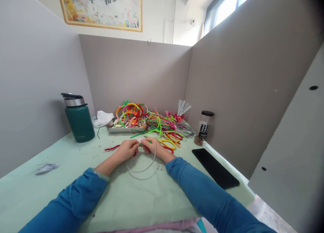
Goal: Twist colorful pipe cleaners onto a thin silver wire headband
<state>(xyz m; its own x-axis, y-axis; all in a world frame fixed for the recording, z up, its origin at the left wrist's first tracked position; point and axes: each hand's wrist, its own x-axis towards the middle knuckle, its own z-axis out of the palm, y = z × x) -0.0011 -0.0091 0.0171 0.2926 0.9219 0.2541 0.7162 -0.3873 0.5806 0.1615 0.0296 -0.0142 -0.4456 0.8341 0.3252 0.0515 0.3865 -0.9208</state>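
Note:
My left hand [128,149] and my right hand [152,148] meet over the middle of the table, fingers pinched close together. A short green pipe cleaner [150,142] shows at the fingertips and sticks out of my right hand. A red pipe cleaner [112,148] runs out to the left behind my left hand, and a red bit also shows below its fingers. From between the hands a thin grey band [144,171] hangs in an open loop towards me. My fingers cover the spot where these pieces come together.
Behind the hands lie a heap of colourful pipe cleaners [162,123], a metal tray [126,129] with pipe-cleaner hoops over it, and coiled grey bands [186,130]. A green bottle [79,123] stands left; a jar [203,128] and black phone [215,167] are right. Grey partitions [136,67] enclose the table.

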